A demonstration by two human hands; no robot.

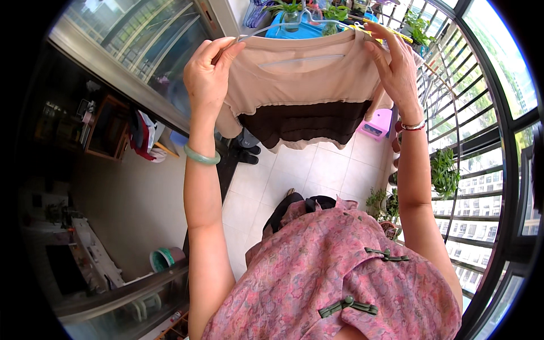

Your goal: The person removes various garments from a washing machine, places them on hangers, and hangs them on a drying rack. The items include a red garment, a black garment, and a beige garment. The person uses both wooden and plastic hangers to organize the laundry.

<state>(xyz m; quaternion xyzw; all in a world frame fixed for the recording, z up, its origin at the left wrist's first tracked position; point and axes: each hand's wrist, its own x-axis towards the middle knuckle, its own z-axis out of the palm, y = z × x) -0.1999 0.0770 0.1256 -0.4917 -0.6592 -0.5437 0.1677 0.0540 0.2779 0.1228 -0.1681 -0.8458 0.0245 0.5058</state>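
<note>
A beige T-shirt (294, 85) with a wide dark brown band (306, 122) across its lower part hangs spread out in front of me. A thin pale hanger (306, 12) sits inside it; its hook rises above the collar, and its lower bar shows through the neckline. My left hand (208, 73) pinches the shirt's left shoulder close to the hanger's arm. At the other shoulder, my right hand (398, 73) holds the cloth between thumb and fingers, the index finger reaching along the top. Part of the hanger is hidden under the fabric.
Beyond the shirt stand potted plants (418, 27) and a blue surface (289, 31). A pink plastic stool (375, 124) is on the tiled floor (292, 167). Barred windows (473, 141) run along the right; a sliding glass door (153, 51) is at left. Dark shoes (248, 157) lie beside the threshold.
</note>
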